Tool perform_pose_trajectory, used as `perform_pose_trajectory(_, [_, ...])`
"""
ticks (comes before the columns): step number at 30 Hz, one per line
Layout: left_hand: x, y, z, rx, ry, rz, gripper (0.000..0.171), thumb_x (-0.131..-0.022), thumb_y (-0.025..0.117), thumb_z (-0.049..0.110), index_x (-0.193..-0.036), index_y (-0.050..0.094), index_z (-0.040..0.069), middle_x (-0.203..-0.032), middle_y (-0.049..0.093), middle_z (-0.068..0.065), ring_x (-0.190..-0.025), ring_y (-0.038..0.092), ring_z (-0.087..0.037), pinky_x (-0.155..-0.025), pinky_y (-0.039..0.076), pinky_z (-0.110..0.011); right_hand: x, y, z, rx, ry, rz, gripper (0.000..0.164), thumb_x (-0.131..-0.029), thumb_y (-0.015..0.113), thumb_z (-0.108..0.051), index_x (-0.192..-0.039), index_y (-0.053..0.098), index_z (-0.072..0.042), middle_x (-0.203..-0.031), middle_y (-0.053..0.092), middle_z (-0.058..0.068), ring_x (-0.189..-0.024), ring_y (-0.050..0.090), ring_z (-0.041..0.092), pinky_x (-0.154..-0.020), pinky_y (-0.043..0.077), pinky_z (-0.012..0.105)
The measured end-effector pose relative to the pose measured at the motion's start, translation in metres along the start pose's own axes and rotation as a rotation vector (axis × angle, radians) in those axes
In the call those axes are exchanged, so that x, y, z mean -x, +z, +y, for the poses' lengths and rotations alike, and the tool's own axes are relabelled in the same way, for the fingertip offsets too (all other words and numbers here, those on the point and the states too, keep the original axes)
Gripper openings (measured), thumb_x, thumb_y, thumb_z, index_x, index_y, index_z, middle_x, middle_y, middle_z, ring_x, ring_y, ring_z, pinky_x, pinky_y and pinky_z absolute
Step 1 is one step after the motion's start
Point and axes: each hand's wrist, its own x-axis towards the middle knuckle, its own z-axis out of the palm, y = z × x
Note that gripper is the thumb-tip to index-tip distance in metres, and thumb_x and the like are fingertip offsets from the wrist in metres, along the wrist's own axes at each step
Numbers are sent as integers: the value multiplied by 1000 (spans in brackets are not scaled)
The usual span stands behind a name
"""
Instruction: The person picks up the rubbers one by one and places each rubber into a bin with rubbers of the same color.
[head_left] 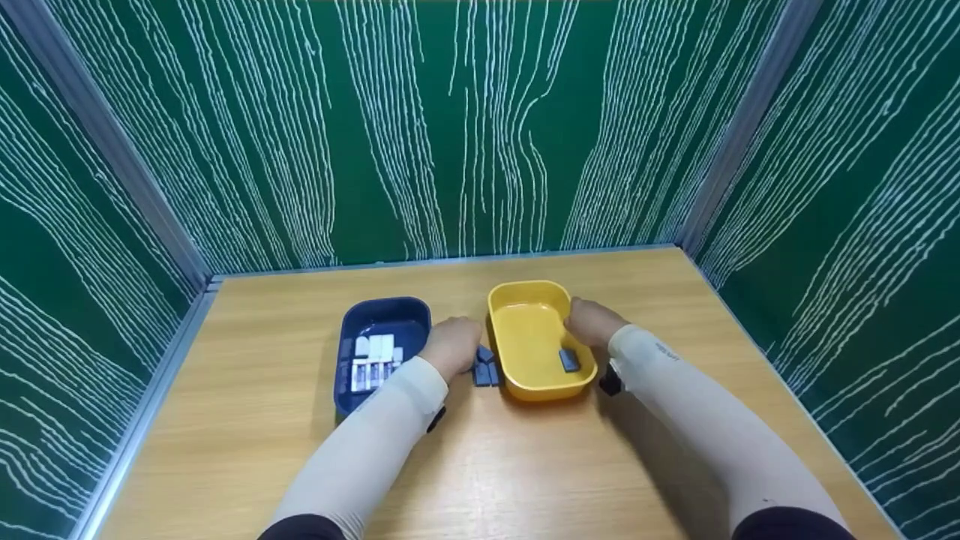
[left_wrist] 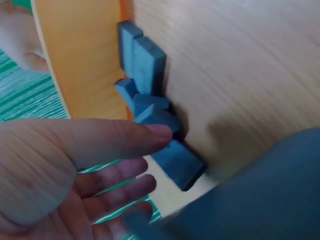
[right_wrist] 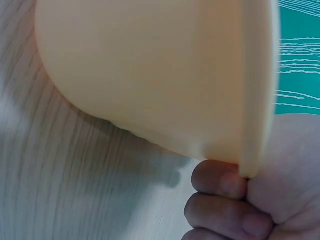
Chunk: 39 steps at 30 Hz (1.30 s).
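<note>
Firstly, head view: best, by judgement, to pick singly from the dark blocks, clustered just right of the left hand and its fingers, against the yellow tray; to brace that tray with the right hand. Inside, near the right fingers: one loose dark block. Left of the left fingers: blue tray, white blocks.

Left wrist view: best to square thumb and index to one block, sparing neighbours. Thumb across the cluster; other visible fingers loosely bent; index hidden, so pinch impossible to tell. Blocks slate-blue, straight-edged, some paired, some tilted by the thumb tip.

Right wrist view: favour a light, level hold. Fingers curled beneath the tray rim, gripping; wall above them smooth, plain.
</note>
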Motion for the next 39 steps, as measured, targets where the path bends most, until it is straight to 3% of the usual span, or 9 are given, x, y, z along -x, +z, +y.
perform_pose_trajectory(3, [4, 2, 1, -80, 15, 56, 18, -95, 68, 0, -90, 81, 12, -98, 83, -10, -84, 73, -29, -78, 65, -53, -2, 1, -1, 78, -32, 5, 39, -116, 49, -19, -138, 59, 12, -107, 71, 20, -93, 67, 31, -97, 61, 51])
perform_pose_trajectory(5, [16, -12, 10, -93, -11, 30, 19, -100, 68, 0, -95, 83, 11, -101, 84, -10, -87, 75, -29, -84, 66, -49, -2, 1, -1, 44, -11, 5, 38, -115, 50, -19, -138, 60, 11, -108, 71, 19, -94, 66, 31, -97, 60, 51])
perform_pose_trajectory(8, [21, -14, 13, -106, -15, 54, 19, -102, 68, 2, -98, 83, 12, -102, 85, -9, -88, 76, -28, -84, 66, -47, -1, 0, -1, 6, 8, 4, 36, -115, 51, -19, -137, 61, 8, -110, 71, 18, -97, 67, 32, -98, 59, 51])
perform_pose_trajectory(14, [16, -7, 11, -112, 24, 87, 21, -101, 68, 2, -92, 82, 14, -96, 84, -7, -83, 75, -27, -84, 67, -51, 0, -2, 0, -1, 10, 4, 36, -115, 51, -19, -135, 62, 8, -108, 70, 18, -96, 67, 32, -95, 59, 49])
perform_pose_trajectory(20, [14, -4, 8, -30, 44, 66, 22, -104, 64, 1, -92, 78, 13, -97, 81, -8, -83, 72, -26, -83, 65, -47, -1, 0, -1, -10, 23, 3, 35, -114, 51, -19, -135, 62, 7, -110, 70, 18, -97, 67, 32, -93, 57, 47])
perform_pose_trajectory(26, [22, -15, 11, 143, -2, -1, 21, -105, 65, -3, -105, 79, 13, -93, 71, -3, -84, 63, -24, -82, 55, -38, 0, 0, 0, -43, 45, -5, 39, -115, 50, -21, -140, 60, 8, -116, 71, 19, -103, 67, 32, -101, 58, 50])
perform_pose_trajectory(33, [20, -24, 16, 183, -27, 47, 12, -95, 73, -2, -103, 80, 5, -113, 76, -12, -95, 60, -28, -95, 60, -48, -2, 1, 2, 10, -33, -6, 47, -116, 48, -16, -147, 52, 19, -113, 71, 22, -94, 64, 30, -95, 57, 50])
perform_pose_trajectory(36, [19, -27, 21, 198, -76, 71, 14, -100, 74, 3, -111, 81, 7, -126, 72, -11, -106, 61, -28, -105, 60, -47, -3, 1, 2, -18, 4, -13, 46, -116, 48, -18, -148, 53, 15, -117, 70, 21, -98, 64, 30, -98, 56, 49])
perform_pose_trajectory(39, [17, -31, 29, 188, -94, 147, 16, -103, 73, 7, -117, 82, 5, -125, 71, -11, -111, 63, -28, -108, 60, -46, -4, 1, 1, -43, 29, -17, 46, -116, 48, -19, -148, 54, 13, -121, 70, 21, -103, 65, 32, -102, 57, 51])
